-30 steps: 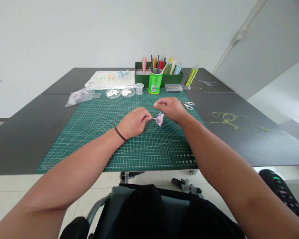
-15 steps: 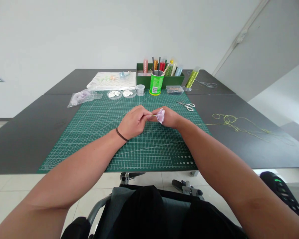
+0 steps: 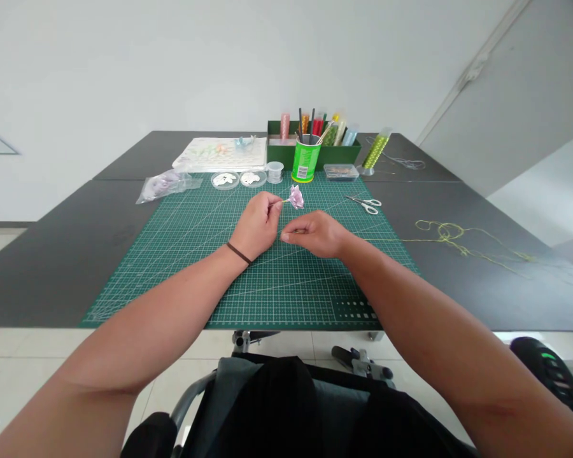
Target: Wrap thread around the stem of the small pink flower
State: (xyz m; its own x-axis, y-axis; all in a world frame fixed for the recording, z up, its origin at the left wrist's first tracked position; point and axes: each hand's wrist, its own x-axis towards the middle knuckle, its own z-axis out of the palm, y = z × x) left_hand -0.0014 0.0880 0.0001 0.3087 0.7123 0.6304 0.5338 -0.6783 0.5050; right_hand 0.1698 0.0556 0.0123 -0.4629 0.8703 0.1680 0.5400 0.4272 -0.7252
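In my left hand [image 3: 259, 219], thumb and finger are closed on the thin green stem of a small lilac artificial flower [image 3: 296, 197], whose head points right. Just below and to the right, my right hand [image 3: 315, 233] is pinched closed, apart from the flower. A yellow-green thread [image 3: 391, 240] leads in under my right wrist towards those fingers; the bit between the fingertips is too fine to make out clearly. Both hands are over the green cutting mat [image 3: 267, 292].
Scissors [image 3: 365, 203] lie right of my hands, beyond them a thread tangle [image 3: 449, 232]. Behind stand a green can [image 3: 306, 159], a box of thread spools [image 3: 344, 154], a clear case [image 3: 340, 172], dishes of white pieces [image 3: 225, 180], a bagged bundle [image 3: 167, 184] and a white board [image 3: 210, 159].
My hands have come apart. The left has lifted the flower slightly up and away, while the right has dropped lower and turned, fingertips now pointing left. The view has shifted slightly.
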